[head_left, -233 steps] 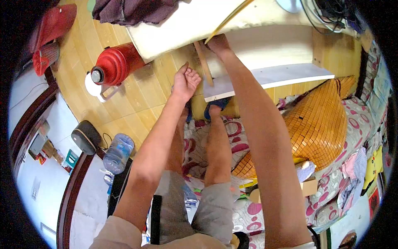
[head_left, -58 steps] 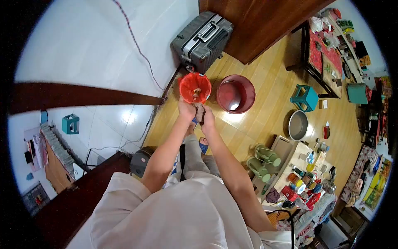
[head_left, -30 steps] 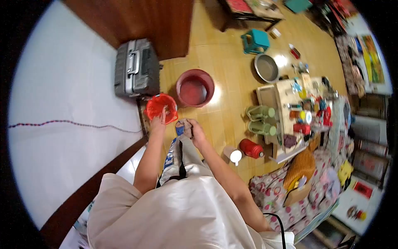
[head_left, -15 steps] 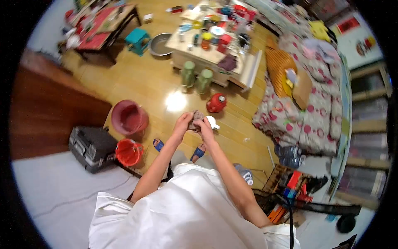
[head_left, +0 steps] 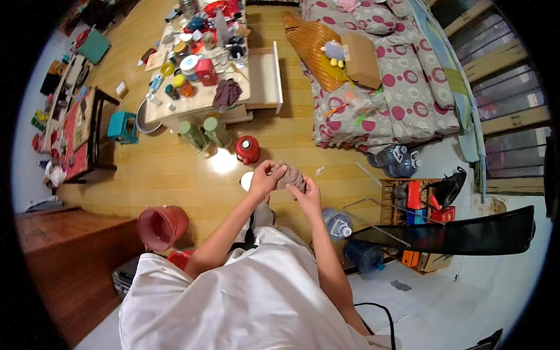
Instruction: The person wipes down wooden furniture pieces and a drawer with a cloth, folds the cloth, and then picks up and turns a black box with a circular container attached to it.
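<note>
A crumpled grey-brown cloth [head_left: 291,177] is stretched between my two hands above the floor. My left hand [head_left: 268,180] pinches its left edge between thumb and fingers. On the lower right side of the cloth, my right hand [head_left: 308,196] grips with its fingers closed. Just beyond my left hand a round white item [head_left: 247,180] shows in part. A red thermos [head_left: 248,149] stands on the floor farther out, close to two green thermoses [head_left: 217,132].
A cluttered table [head_left: 240,87] with an open drawer [head_left: 265,79] stands ahead. To the right is a bed [head_left: 344,131]. A red bucket [head_left: 161,227] is at left. Water bottles [head_left: 337,224] and a long black panel [head_left: 461,230] lie to the right.
The view has swung right, so the table, bed and buckets sit farther left. My hands are farther apart, and more of the cloth shows between them.
</note>
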{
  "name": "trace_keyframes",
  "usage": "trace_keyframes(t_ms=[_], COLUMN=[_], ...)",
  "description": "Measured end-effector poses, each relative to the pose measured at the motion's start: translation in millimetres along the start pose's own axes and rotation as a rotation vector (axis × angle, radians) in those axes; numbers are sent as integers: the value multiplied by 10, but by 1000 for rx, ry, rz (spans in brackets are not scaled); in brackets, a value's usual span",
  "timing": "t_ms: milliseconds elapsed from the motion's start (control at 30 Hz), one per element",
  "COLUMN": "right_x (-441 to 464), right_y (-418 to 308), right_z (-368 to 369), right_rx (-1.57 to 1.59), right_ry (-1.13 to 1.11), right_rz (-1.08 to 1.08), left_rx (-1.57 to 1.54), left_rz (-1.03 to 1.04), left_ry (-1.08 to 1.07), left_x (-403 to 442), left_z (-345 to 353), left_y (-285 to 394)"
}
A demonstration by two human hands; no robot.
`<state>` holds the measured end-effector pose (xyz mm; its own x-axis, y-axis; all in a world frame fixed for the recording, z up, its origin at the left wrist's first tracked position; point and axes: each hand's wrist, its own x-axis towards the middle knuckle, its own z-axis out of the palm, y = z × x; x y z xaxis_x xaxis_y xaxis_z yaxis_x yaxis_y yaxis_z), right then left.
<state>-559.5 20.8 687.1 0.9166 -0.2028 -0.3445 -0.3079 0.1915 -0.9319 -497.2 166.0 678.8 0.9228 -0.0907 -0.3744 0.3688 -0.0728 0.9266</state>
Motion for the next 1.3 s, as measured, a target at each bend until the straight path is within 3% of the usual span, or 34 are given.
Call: trace_keyframes(t_ms=[100,233,267,367,500,533,567,667,733,767,833,900,1033,1100,1133,1167,1233,1267,1300], right_x=[332,866,992,1493,2353,2525,2689,3269,3569,3728,4172,4480,5168,5455,5646,5914,6365,6514,6701], right_y=[-181,-397,-439,-592,-333,-478,-639,-758,-861,-953,-1052,-1034,-855,-758,-601,-440,-351,-306,-262], right_z=[-175,-421,-495,-727,-991,-960,-951,-980,-956,-899,-656,-434,63,205,246,297,473,526,635], right_rx=[-30,-81,-83,-43,-142,-147,-78,-20,-57,-39,-35,24,-5,-25,-229,-428,-507,-556,-596], right_ry=[114,335,333,381,316,299,228,77,0,-90,-221,-293,-391,-383,-439,-501,-550,-569,-583], right_rz=[1,-39,-23,7,44,66,76,107,171,252,320,511,600,617,490,347,351,350,343], left_rx=[63,87,137,79,187,47,44,3,-243,-265,-387,-385,-308,-346,-177,-196,-215,-214,-234], left_rz=[130,98,197,16,-124,-107,-206,-211,-296,-320,-284,-251,-185,-298,-188,-184,-170,-322,-337], left_ry=[4,-25,41,58,120,176,212,265,22,48,24,140,285,245,291,310,348,236,250], left_x=[492,1141,1324,1727,2266,2423,2568,2965,3061,3070,3342,3584,4191,4517,4692,4910,5228,5339,5501], left_z=[268,538,612,736,937,1006,1045,1111,1107,1122,1047,981,680,496,426,352,255,128,72], left_y=[56,212,150,337,507,460,416,686,738,743,833,839,707,648,574,493,377,347,202])
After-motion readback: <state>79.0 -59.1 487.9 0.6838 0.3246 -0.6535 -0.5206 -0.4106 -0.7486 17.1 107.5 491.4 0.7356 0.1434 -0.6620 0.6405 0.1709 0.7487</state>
